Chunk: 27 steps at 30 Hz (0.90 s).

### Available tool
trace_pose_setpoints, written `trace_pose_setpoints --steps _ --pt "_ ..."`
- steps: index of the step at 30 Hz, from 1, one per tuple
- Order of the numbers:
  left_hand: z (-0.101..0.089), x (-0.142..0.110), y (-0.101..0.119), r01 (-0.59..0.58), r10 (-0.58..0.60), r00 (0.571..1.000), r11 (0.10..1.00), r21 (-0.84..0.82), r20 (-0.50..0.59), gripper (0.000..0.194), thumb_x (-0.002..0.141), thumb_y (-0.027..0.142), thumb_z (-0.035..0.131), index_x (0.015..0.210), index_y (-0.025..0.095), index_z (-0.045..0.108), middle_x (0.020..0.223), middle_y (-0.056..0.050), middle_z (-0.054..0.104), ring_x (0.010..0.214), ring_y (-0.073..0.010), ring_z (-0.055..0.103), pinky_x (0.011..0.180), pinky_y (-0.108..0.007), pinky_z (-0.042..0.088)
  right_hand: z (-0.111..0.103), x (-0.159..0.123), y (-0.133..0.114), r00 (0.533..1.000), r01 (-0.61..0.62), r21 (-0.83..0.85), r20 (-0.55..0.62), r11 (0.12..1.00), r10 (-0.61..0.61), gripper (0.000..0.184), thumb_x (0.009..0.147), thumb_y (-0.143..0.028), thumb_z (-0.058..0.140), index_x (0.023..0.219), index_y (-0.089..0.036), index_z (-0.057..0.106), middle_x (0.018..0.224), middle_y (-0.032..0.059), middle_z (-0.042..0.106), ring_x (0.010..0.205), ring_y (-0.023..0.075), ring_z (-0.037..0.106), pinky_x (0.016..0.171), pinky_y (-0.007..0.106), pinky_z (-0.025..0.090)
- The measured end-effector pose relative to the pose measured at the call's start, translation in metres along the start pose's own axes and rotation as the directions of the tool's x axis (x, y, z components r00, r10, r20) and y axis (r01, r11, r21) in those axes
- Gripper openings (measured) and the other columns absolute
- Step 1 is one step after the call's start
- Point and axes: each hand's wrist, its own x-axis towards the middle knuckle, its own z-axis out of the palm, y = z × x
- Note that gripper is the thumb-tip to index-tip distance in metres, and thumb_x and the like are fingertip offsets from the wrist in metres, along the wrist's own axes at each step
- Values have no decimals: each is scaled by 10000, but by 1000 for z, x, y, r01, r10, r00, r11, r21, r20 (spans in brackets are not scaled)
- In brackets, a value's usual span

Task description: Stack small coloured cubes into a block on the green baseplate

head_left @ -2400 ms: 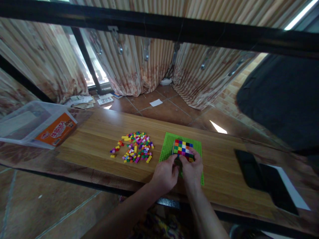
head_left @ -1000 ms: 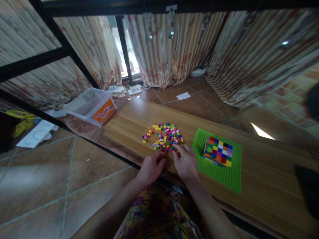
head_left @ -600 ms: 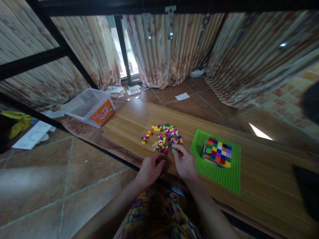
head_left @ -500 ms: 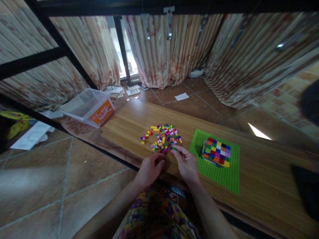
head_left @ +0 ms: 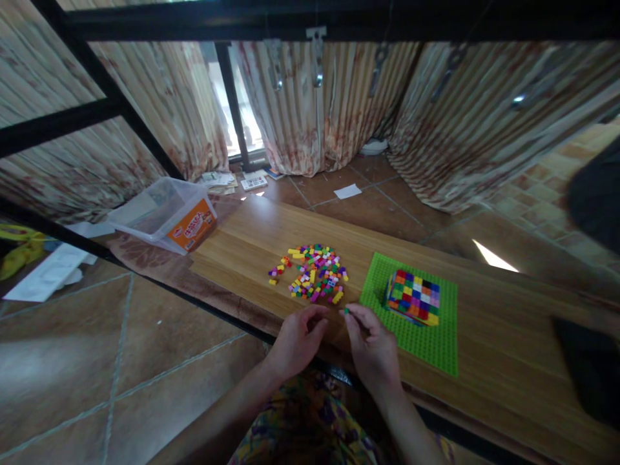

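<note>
Between the thumb and fingertips of my right hand point(head_left: 375, 345) is a small green toy brick point(head_left: 346, 311), held just above the near side of the table. My left hand point(head_left: 299, 337) is close by on the left, fingers loosely curled and thumb apart from them, with nothing visible in it. Beyond both hands lies a loose pile of small coloured bricks point(head_left: 314, 274). To the right, a green baseplate point(head_left: 426, 355) carries a block-shaped build of many-coloured bricks point(head_left: 414, 296), set toward its middle.
A clear plastic bin point(head_left: 155, 219) with an orange label stands past the left end of the wooden table point(head_left: 252, 226). A dark flat object point(head_left: 586, 368) rests at the right. Black metal bars point(head_left: 232, 22) cross in front of striped curtains. Papers point(head_left: 347, 192) lie on the tiled floor.
My right hand has drawn back from the pile toward me with the green brick in its fingertips. My left hand stays near the table's front edge. The camera view has shifted slightly.
</note>
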Motion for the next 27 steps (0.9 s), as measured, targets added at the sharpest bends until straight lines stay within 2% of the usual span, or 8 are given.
trace_pose_setpoints --steps 3,6,11,15,19,24,27 --pt "12 1 10 -83 87 995 994 -69 57 272 892 213 484 1087 214 674 1012 -12 719 914 -156 642 852 -264 486 -7 -5 0 998 44 -74 -41 996 -47 221 927 -359 509 1000 -229 673 990 41 727 903 184 682 793 312 529" --pt "26 5 21 -136 147 984 984 -113 100 309 892 216 491 1153 209 657 1037 -28 712 910 -154 639 839 -260 491 -23 -6 6 974 122 -187 -165 975 -154 200 920 -350 535 984 -235 685 996 48 707 947 194 652 849 351 514" --pt "49 17 34 -127 145 974 986 -111 172 378 889 253 509 1245 179 610 984 -50 707 846 -158 640 782 -265 500 -58 4 23 858 139 -420 -401 897 -320 187 891 -364 594 939 -241 726 1146 86 630 1086 235 574 939 430 449" --pt "67 28 39 -174 194 956 979 -105 222 410 886 258 505 1281 173 573 997 -55 706 736 -139 619 709 -260 495 -72 14 35 832 137 -472 -421 871 -360 183 884 -381 607 925 -260 738 1220 77 597 1113 239 549 953 448 414" --pt "79 35 41 -254 271 934 962 -101 231 432 884 247 498 1300 139 540 984 -70 703 680 -130 595 696 -267 492 -70 19 43 829 137 -447 -437 884 -350 180 884 -387 611 903 -266 742 1232 66 595 1128 237 540 949 440 408" --pt "84 39 44 -291 303 924 953 -85 233 440 877 215 492 1306 126 527 967 -76 698 717 -142 611 730 -280 499 -67 20 44 827 125 -443 -448 888 -339 165 891 -364 612 919 -264 740 1254 67 592 1149 244 533 945 445 411" --pt "82 37 43 -258 269 935 963 -79 231 441 876 219 504 1309 138 528 994 -76 697 731 -144 621 736 -280 505 -70 18 37 807 163 -512 -423 843 -412 128 886 -320 629 920 -254 734 1252 73 597 1127 242 555 947 450 408"
